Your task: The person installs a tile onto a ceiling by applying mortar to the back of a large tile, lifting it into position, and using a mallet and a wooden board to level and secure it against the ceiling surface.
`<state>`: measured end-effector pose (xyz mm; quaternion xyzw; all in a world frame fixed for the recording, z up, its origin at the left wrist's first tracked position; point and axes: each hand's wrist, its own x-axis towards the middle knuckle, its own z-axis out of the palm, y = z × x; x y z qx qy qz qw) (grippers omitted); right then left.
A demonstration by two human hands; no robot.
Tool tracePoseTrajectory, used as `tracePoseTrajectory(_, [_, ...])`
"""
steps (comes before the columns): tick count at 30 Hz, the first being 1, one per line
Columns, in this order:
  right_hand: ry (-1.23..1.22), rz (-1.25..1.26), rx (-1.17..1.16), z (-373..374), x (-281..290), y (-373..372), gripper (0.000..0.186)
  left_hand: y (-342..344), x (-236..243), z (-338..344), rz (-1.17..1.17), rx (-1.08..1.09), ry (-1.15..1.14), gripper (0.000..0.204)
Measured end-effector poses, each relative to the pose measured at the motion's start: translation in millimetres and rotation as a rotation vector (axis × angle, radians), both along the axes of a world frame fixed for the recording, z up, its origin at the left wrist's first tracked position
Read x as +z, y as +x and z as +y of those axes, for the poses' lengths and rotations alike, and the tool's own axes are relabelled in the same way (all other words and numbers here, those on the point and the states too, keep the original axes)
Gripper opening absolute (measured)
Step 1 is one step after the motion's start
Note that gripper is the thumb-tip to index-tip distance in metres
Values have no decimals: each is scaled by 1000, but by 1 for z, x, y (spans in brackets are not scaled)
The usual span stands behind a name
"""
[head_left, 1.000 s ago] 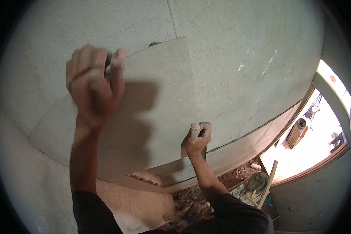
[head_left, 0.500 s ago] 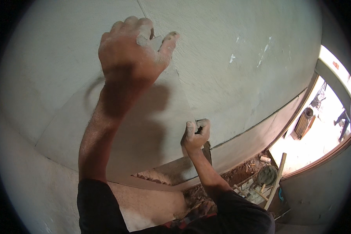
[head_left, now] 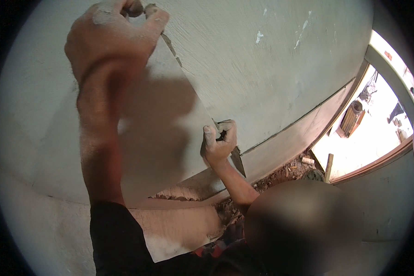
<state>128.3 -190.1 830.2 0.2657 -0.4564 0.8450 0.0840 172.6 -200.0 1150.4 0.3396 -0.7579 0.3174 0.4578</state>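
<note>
A pale green plastered wall (head_left: 271,69) fills most of the view, with a strip of skirting (head_left: 290,142) along its foot and rubble and loose dirt (head_left: 280,177) on the floor below. To the right a doorway (head_left: 372,133) opens onto bright daylight.

A large pale tile (head_left: 165,138) stands against the wall, tilted, its lower edge near a patch of brownish mortar (head_left: 179,195) at the wall's base. The left hand (head_left: 112,39) is raised high and closed over the tile's top corner, fingers curled round the edge, dusted with dried mortar. The right hand (head_left: 218,142) is clenched on the tile's right edge lower down. A dark pointed tool (head_left: 237,161), seemingly a trowel, juts down from that fist; how it is held alongside the tile cannot be told.

The step in hand looks like setting this tile in place against the wall. To do it well, both grips should stay firm on the edges, since a tile held by a corner and one side can pivot or slip. The lower edge wants to meet the mortar bed squarely before the top is pressed flat, so the mortar spreads evenly behind. The right edge should run parallel to the wall's line rather than slanting as it does here. Care is needed that the tool's point does not scratch the tile's face or get trapped beneath it.
</note>
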Motion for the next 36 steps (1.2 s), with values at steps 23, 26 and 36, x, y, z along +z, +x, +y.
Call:
tracePoseTrajectory(23, [774, 284, 342, 62, -197, -51, 14, 1, -3, -2, 24, -233, -19, 22])
tracePoseTrajectory(26, [765, 217, 397, 64, -194, -54, 12, 1, -4, -1, 26, -236, -30, 21])
tracePoseTrajectory(36, [695, 65, 353, 82, -197, -59, 14, 0, -8, 0, 38, -254, -69, 19])
